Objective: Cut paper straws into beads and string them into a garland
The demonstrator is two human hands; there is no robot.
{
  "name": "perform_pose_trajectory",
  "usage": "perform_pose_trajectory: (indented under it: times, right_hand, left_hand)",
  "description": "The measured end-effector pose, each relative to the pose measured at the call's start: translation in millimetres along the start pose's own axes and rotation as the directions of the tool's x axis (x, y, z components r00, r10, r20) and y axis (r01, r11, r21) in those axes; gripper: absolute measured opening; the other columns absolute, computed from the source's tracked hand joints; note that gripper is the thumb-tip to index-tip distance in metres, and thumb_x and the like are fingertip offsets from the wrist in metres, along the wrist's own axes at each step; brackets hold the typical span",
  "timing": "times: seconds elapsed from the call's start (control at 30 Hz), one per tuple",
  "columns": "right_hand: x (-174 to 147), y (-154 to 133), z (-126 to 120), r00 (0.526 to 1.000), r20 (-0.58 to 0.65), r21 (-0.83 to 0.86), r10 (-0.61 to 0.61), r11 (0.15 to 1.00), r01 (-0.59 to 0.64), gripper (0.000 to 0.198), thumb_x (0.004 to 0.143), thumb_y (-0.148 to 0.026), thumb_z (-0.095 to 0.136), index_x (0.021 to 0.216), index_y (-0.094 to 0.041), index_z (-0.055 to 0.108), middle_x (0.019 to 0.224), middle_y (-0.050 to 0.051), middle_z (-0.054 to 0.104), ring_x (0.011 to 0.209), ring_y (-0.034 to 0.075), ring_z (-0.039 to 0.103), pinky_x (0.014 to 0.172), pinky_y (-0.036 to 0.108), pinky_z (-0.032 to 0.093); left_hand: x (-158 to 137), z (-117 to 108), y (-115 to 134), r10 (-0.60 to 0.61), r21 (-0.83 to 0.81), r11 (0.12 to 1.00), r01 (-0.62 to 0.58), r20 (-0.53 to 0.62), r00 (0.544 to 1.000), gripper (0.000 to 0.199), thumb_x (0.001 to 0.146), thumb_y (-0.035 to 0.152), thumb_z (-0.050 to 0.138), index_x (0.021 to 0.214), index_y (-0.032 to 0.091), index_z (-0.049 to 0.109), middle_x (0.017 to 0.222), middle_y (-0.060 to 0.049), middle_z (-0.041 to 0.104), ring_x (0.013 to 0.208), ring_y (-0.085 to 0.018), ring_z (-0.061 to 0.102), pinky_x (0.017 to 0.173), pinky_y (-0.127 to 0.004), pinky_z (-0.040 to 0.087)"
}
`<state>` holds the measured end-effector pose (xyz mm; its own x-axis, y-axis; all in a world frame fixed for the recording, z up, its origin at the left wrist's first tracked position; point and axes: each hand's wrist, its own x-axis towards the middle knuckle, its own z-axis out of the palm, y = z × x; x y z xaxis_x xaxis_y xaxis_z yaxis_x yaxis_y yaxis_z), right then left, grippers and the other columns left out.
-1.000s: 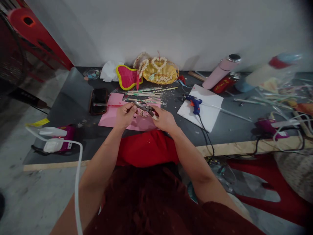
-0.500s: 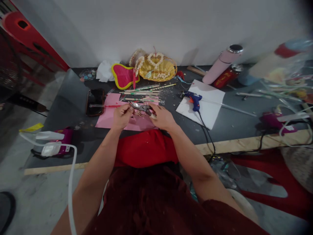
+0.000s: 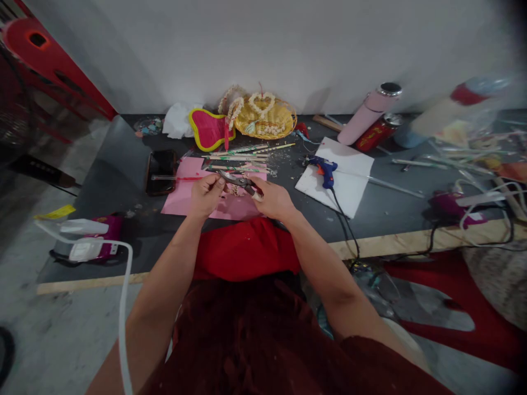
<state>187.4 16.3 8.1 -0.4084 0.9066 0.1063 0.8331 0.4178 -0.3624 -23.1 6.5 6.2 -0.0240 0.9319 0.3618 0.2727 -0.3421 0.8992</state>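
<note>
My right hand (image 3: 274,196) is wrapped round the handles of a pair of pruning shears (image 3: 239,180), whose blades point left. At the blade tips my left hand (image 3: 208,192) is closed in a pinch; what its fingers hold is too small to make out. Under both hands lies a pink sheet (image 3: 177,200) with small pale cut pieces (image 3: 235,190) on it. Several printed chopsticks (image 3: 239,157) lie just beyond the hands. A thin clear tube with a red part (image 3: 185,178) reaches from the phone (image 3: 160,167) towards my left hand.
Along the wall stand a yellow-rimmed pink tray (image 3: 206,129), a wicker basket (image 3: 284,118) with beaded hearts, a pink flask (image 3: 368,112) and a red can (image 3: 379,133). A blue glue gun (image 3: 327,171) lies on a white board (image 3: 356,192), its cord crossing the front edge.
The shears' blades look closer together, and their handles are slightly nearer each other. Both hands stay almost in place; the view has shifted slightly.
</note>
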Motion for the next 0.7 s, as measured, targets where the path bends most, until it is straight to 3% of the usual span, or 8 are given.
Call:
perform_pose_trajectory:
  times: [0.33,0.7]
  right_hand:
    - [3.1,6.2,3.9,0.999,-0.024,0.035,-0.041,0.999,0.042,0.064,0.082,-0.031,0.053,0.143,-0.027,0.034,0.124,0.009,0.059,0.106,0.027,0.056,0.086,0.038,0.046]
    - [3.5,9.8,1.6,0.997,-0.055,0.047,-0.046,0.998,0.048,0.066,0.084,-0.039,0.053,0.145,-0.024,0.032,0.129,0.011,0.055,0.117,0.03,0.05,0.094,0.045,0.042]
  left_hand:
    - [0.0,1.7,-4.9,-0.008,0.024,1.0,0.008,-0.005,1.0,0.027,0.088,0.032,0.053,0.067,0.017,0.061,0.061,0.0,0.061,0.052,-0.008,0.049,0.05,-0.02,0.039]
    - [1.8,0.3,-8.3,-0.028,-0.012,1.0,0.028,-0.026,0.999,0.032,0.089,0.041,0.052,0.069,0.017,0.061,0.063,-0.001,0.061,0.053,-0.009,0.047,0.052,-0.022,0.037]
